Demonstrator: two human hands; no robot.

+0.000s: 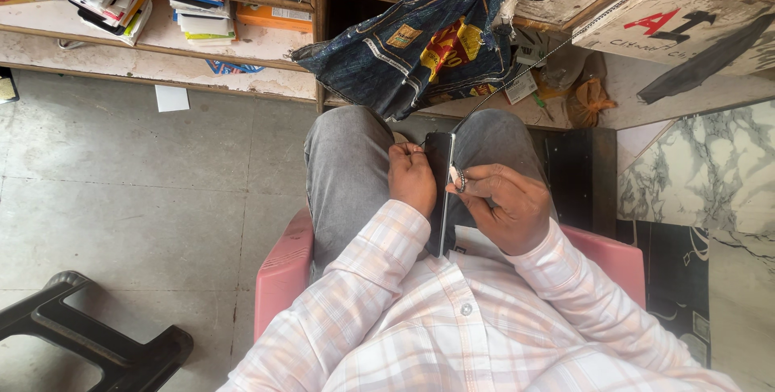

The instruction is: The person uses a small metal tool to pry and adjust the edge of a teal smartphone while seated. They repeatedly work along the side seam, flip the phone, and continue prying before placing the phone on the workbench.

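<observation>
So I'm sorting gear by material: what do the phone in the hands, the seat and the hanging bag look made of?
Phone: probably glass-faced, its dark glossy slab held edge-up between left hand and right hand.
Seat: apparently moulded plastic, pink, smooth with a rounded rim.
Bag: seemingly denim, blue cloth with pale stitched seams and patches.

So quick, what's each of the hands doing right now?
Left hand: closed, gripping the left edge of the slim black rectangular phone.
Right hand: closed, fingers pinched at the phone's right edge.

The left hand (pixel 412 178) hides the phone's (pixel 439 190) left edge.
</observation>
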